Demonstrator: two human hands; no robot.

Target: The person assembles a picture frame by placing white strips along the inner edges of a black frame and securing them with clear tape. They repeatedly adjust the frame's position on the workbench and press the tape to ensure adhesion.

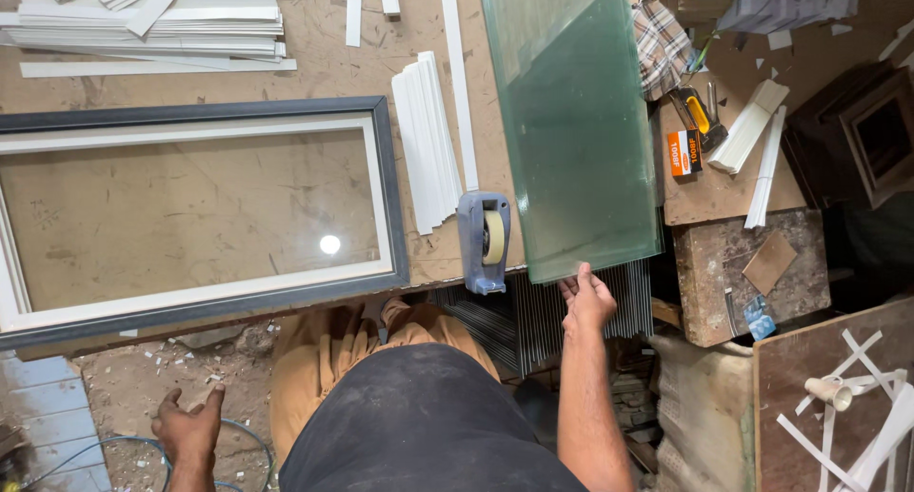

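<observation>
A tall greenish glass sheet (571, 120) lies on the brown workbench (324, 63), its near edge jutting past the bench front. My right hand (587, 300) grips that near edge, fingers curled under it. My left hand (188, 427) hangs low at my side over the dusty floor, fingers spread, holding nothing. A dark picture frame (388, 192) with a white inner border lies flat on the bench at left. A grey-blue tape dispenser (484, 240) stands at the bench edge just left of the glass.
White moulding strips (427, 140) lie between frame and glass, more stacked at the back left (152, 20). A checked cloth (661, 46), a yellow-handled tool (700, 116) and an orange box (684, 152) sit right of the glass. Thin vertical sheets (533, 321) stand below the bench.
</observation>
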